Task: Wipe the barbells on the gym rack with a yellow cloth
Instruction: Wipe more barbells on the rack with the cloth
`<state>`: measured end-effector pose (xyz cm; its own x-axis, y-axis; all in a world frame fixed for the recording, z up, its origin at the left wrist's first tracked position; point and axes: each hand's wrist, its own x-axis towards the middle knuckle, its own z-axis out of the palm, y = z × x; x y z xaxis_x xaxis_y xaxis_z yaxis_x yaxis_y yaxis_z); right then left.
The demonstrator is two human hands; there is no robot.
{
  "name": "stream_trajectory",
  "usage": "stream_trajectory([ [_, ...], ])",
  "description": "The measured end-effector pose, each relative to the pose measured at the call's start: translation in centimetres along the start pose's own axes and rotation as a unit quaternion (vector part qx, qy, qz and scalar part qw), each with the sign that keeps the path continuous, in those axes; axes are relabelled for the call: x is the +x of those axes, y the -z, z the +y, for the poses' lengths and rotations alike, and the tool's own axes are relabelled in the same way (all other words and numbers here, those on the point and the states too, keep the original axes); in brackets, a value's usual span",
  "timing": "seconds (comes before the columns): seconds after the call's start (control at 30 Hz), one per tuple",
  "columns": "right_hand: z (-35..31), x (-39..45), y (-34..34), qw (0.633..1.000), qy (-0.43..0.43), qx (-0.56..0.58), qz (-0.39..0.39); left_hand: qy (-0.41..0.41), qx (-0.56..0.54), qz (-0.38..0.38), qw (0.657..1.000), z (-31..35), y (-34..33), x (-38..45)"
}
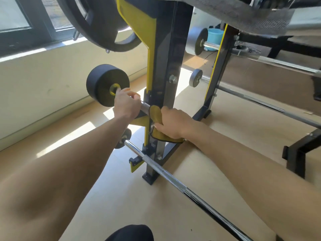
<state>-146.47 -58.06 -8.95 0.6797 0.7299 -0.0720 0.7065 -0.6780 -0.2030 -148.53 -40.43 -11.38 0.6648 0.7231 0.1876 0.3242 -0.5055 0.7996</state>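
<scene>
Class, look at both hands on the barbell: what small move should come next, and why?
Probably slide the yellow cloth along the bar toward the left hand. The right hand holds the cloth against the bar by the rack post, while the left hand steadies the bar beside the black weight, leaving bare metal between them.
</scene>
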Motion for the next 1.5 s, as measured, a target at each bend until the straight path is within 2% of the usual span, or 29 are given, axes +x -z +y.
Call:
stream_trajectory([
  [0.1,3.6,-4.3,1.4,0.994,0.014,-0.004,-0.106,-0.012,-0.013,0.006,1.0,0.1,0.0,-0.1],
  [0.17,6.2,-7.7,2.4,0.98,-0.01,0.005,-0.197,-0.015,-0.021,0.01,1.0,0.0,-0.1,0.0],
  [0.23,7.1,-9.6,3.0,0.971,-0.038,0.016,-0.237,-0.018,-0.021,0.017,0.999,-0.1,-0.2,0.2],
  [0.3,6.4,-8.7,2.5,0.978,-0.043,0.006,-0.205,-0.018,-0.021,0.025,0.999,-0.2,-0.3,0.1],
  [0.47,1.2,-1.6,0.6,0.999,-0.011,-0.014,-0.051,-0.026,-0.026,0.025,0.999,-0.3,-0.6,0.1],
  [0.6,-2.8,2.4,0.1,0.999,-0.04,-0.006,0.018,-0.006,-0.024,0.02,0.999,-0.3,-0.5,0.4],
  [0.73,-3.8,2.5,-0.2,0.994,-0.065,-0.016,0.088,0.005,-0.006,0.021,1.0,0.0,-0.3,0.2],
  [0.83,-3.3,1.7,-0.7,0.989,-0.059,-0.085,0.102,0.015,-0.009,0.017,1.0,0.2,-0.2,0.3],
  [1.03,0.3,-1.8,-0.8,0.994,-0.015,-0.093,0.063,0.01,0.007,0.015,1.0,0.5,0.0,0.1],
  [1.13,2.6,-5.4,-0.9,0.996,-0.018,-0.079,0.046,-0.018,0.062,-0.002,0.998,0.7,0.7,-0.2],
  [1.27,3.8,-8.3,-0.1,0.997,-0.055,-0.053,0.014,-0.053,0.202,-0.029,0.978,1.5,1.5,-1.1],
  [1.37,5.5,-12.4,0.1,0.996,-0.077,-0.042,0.017,-0.024,0.246,-0.054,0.968,2.2,2.2,-1.4],
  [1.47,8.1,-18.2,0.2,0.993,-0.095,-0.058,0.031,-0.084,0.303,0.011,0.949,3.6,1.1,-3.1],
  [1.5,9.0,-20.1,0.3,0.992,-0.099,-0.068,0.035,-0.112,0.288,0.036,0.95,4.7,0.2,-4.8],
])
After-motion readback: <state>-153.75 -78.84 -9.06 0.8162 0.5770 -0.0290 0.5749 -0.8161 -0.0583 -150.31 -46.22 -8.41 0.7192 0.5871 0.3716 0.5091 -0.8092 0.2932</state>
